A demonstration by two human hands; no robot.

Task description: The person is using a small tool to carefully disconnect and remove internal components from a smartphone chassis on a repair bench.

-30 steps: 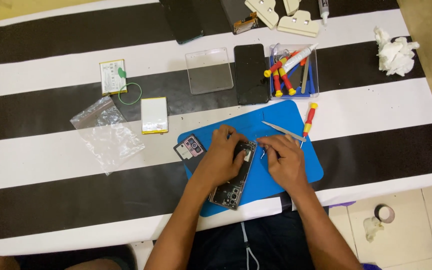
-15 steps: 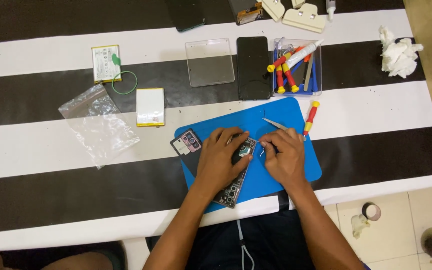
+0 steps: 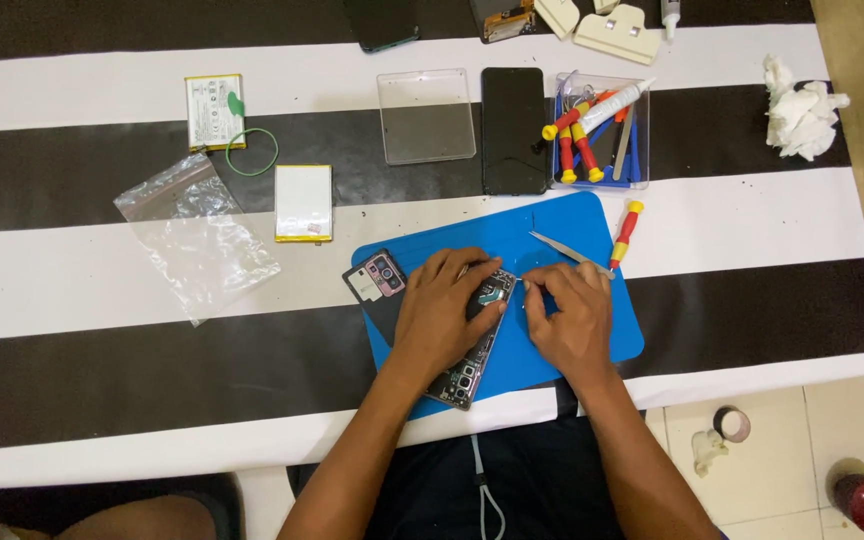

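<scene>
Little has moved since the earlier frame: both hands stay over the opened phone (image 3: 472, 345) on the blue mat (image 3: 592, 325), and only the view has drifted a touch. The left hand (image 3: 444, 315) lies flat over the phone's upper half, fingers spread and pressing it down on the mat. The right hand (image 3: 572, 315) sits just beside the phone's top right corner, its thumb and forefinger pinched together on something too small to make out. The phone lies tilted, its lower end pointing toward the person at the bench's (image 3: 72, 290) near edge.

A small dark camera part (image 3: 377, 278) rests at the mat's left corner, just beside the left hand. Metal tweezers (image 3: 570, 253) lie on the mat above the right hand, with a red and yellow screwdriver (image 3: 626, 226) near them. Farther up sit a black phone panel (image 3: 513, 130), a clear lid (image 3: 426, 115) and a clear tray of tools (image 3: 597, 130).
</scene>
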